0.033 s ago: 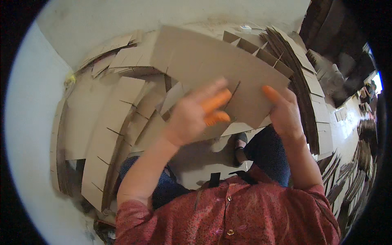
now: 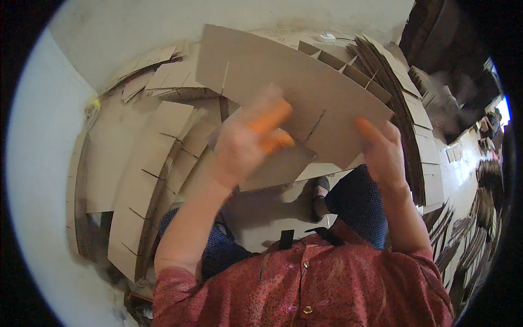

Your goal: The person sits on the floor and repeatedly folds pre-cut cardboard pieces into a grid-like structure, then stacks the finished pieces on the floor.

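Observation:
A flat brown cardboard sheet [image 2: 256, 60] with narrow slits is held up in front of me, tilted down to the right. My right hand [image 2: 384, 155] grips its lower right end, an orange-covered thumb lying on the near face; the fingers behind are hidden. Over the sheet's near face is my left hand [image 2: 245, 141], blurred by motion, with orange covers on two digits and its fingers stretched out. Whether it touches the cardboard I cannot tell. Under it, another slitted cardboard piece [image 2: 280, 163] lies partly hidden. Behind the sheet's upper right edge sits an assembled cardboard divider grid [image 2: 348, 71].
A long stack of slitted cardboard strips [image 2: 147, 180] stands to my left, and more cardboard [image 2: 169, 76] lies by the far wall. Another tall stack [image 2: 417, 125] curves along the right. Bundled cardboard [image 2: 471, 240] fills the lower right. A person [image 2: 494, 121] is far off at right.
My left hand has moved left and slightly down across the sheet. The sheet's left end has shifted up a little, and a slit near that end now shows. My right hand keeps its grip.

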`<state>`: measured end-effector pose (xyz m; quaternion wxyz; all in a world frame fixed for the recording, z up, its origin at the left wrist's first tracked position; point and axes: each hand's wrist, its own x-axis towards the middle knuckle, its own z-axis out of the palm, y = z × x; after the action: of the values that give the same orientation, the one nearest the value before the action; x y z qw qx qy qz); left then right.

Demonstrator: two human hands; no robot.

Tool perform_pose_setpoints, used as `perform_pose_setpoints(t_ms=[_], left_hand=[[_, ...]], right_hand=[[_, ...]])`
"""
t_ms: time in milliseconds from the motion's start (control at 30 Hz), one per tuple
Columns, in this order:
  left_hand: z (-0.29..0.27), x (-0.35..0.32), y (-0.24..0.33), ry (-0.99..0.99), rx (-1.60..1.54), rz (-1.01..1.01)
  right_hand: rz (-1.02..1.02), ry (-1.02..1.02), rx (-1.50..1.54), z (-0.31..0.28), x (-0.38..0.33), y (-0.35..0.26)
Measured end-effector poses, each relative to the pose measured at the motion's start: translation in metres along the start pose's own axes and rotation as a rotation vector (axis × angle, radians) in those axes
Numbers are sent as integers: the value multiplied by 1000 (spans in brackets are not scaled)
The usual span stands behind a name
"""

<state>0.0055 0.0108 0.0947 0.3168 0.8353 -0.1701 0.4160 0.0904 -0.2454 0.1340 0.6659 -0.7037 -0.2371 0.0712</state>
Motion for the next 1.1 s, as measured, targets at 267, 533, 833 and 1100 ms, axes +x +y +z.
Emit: perform_pose_setpoints(t_ms=[267,533,833,1100], left_hand=[[-45,-6,-87,198,-420,-762],[-33,-14,-102,114,-430,-965],[-31,-26,-63,345,50,-724],[11,-57,86,-224,204,-320]], right_hand=[[-248,93,-527,-10,-57,26],[-89,-16,-281,-2,-75,79],[-200,-111,-475,-3,-59,29],[-360,-278,-636,-9,-47,28]])
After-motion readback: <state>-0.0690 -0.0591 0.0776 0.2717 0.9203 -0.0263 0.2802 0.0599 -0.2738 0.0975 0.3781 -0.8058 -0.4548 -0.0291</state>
